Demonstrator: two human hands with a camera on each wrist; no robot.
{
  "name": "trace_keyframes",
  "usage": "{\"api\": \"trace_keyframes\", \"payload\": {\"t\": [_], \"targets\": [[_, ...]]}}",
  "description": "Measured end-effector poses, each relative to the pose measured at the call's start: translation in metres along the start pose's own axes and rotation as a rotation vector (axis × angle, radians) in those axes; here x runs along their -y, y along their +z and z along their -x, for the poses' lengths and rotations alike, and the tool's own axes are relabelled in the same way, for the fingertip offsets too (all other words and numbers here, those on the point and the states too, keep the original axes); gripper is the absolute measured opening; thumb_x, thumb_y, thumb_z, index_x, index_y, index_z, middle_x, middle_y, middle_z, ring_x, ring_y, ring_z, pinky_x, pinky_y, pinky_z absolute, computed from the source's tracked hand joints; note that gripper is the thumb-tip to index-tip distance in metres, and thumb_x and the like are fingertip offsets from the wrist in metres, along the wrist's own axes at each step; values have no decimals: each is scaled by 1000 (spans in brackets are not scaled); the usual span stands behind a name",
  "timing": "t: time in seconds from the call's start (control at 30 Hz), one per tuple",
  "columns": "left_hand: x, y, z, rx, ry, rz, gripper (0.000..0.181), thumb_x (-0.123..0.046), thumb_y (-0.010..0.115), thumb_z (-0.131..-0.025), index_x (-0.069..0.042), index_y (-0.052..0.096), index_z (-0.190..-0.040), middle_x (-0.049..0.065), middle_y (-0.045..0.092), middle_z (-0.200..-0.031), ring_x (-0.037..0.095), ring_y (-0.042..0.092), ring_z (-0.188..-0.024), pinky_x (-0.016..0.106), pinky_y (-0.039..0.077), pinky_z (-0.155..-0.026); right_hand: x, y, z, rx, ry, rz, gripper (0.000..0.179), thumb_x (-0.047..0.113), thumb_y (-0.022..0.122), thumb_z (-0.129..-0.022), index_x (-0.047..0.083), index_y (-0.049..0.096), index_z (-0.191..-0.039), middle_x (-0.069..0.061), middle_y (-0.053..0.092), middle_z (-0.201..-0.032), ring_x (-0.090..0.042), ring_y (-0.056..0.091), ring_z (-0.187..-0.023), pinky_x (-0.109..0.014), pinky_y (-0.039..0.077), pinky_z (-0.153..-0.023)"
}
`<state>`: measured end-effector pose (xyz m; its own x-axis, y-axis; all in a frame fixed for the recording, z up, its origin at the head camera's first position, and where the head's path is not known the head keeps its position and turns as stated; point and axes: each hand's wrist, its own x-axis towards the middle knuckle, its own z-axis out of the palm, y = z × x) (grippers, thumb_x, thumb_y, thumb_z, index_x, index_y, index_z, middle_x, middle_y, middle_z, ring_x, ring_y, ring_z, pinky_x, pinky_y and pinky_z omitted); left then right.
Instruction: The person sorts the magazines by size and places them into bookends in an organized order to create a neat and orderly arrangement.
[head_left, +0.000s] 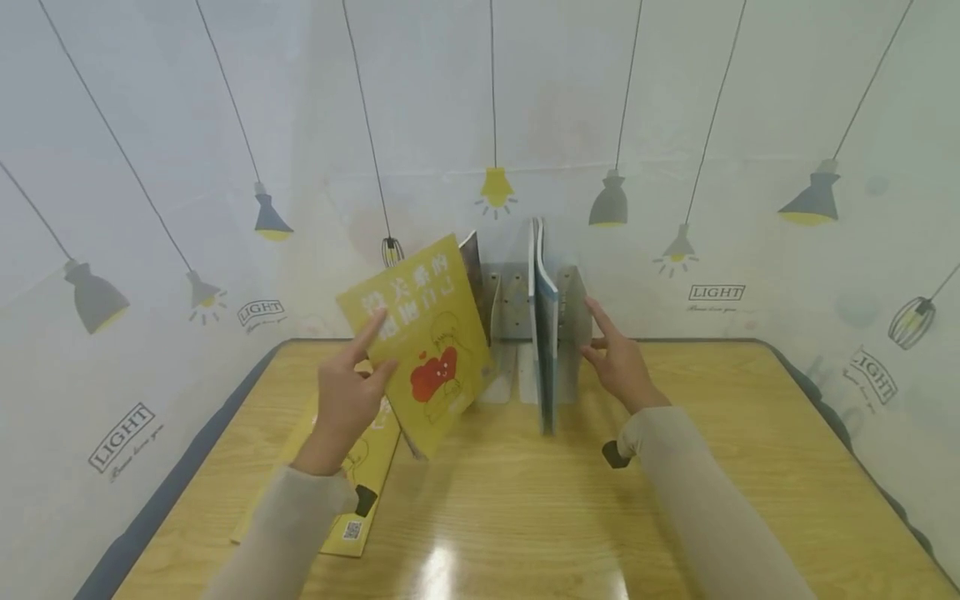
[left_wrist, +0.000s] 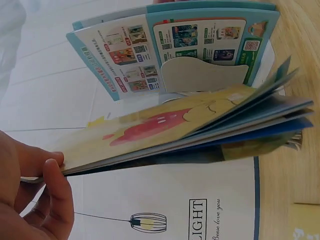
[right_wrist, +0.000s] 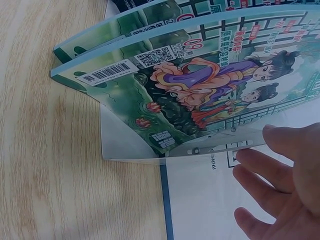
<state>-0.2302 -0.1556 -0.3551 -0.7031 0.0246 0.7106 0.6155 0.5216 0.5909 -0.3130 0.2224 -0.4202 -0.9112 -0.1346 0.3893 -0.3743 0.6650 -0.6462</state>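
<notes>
My left hand (head_left: 352,392) pinches the edge of a yellow book (head_left: 420,333) with a red heart on its cover and holds it tilted over the table. Its pages (left_wrist: 265,125) fan apart at the lower corner in the left wrist view. On the other side my right hand (head_left: 621,367) has thumb and fingers at the edge of a pale bookend (head_left: 573,333), which passes between them. Two thin blue-edged magazines (right_wrist: 200,95) stand upright beside that plate, one showing two figures in robes. The bookend's left plate (left_wrist: 205,75) shows against a magazine's back cover.
Another yellow book (head_left: 360,500) lies flat on the wooden table (head_left: 510,508), partly under my left forearm. Behind the held book a dark edge of a book (head_left: 472,258) shows. A white wall covering (head_left: 525,100) printed with lamps surrounds the table's back and sides.
</notes>
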Motion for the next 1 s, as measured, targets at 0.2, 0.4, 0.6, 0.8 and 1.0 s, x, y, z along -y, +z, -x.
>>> {"api": "trace_keyframes", "payload": {"t": [0.2,0.4,0.6,0.8,1.0], "targets": [[5,8,-1,-60,66,-106,69,13,75,-77,-11,56,-138,9,58,-132,9,46,-45,14,38,-37,2,0,-1,-5,-5,7,82,6,64,-93,28,18,-157,-32,64,-111,-48,63,-95,-56,49,-80],[5,17,-2,-106,130,-237,66,10,76,-76,-7,57,-136,17,70,-107,17,47,-53,25,42,-44,3,0,-1,-6,4,7,82,6,64,-94,30,17,-157,-32,63,-112,-47,62,-97,-54,49,-78],[8,27,-4,-143,146,-292,64,6,76,-77,-8,57,-137,12,56,-65,20,46,-53,32,42,-47,3,1,-1,-4,-5,5,81,6,64,-93,27,18,-157,-32,64,-111,-47,63,-95,-55,50,-77],[14,36,-6,-149,165,-315,62,5,75,-79,-8,57,-137,12,56,-66,22,46,-55,33,41,-49,1,1,-1,-6,-6,8,81,4,64,-93,25,18,-157,-33,63,-110,-46,64,-96,-56,50,-79],[21,48,-5,-145,168,-366,62,7,72,-79,-8,56,-137,14,56,-67,24,47,-55,35,43,-49,0,2,-1,-11,-9,13,82,4,64,-93,27,18,-157,-32,64,-109,-46,64,-94,-57,50,-78]]}}
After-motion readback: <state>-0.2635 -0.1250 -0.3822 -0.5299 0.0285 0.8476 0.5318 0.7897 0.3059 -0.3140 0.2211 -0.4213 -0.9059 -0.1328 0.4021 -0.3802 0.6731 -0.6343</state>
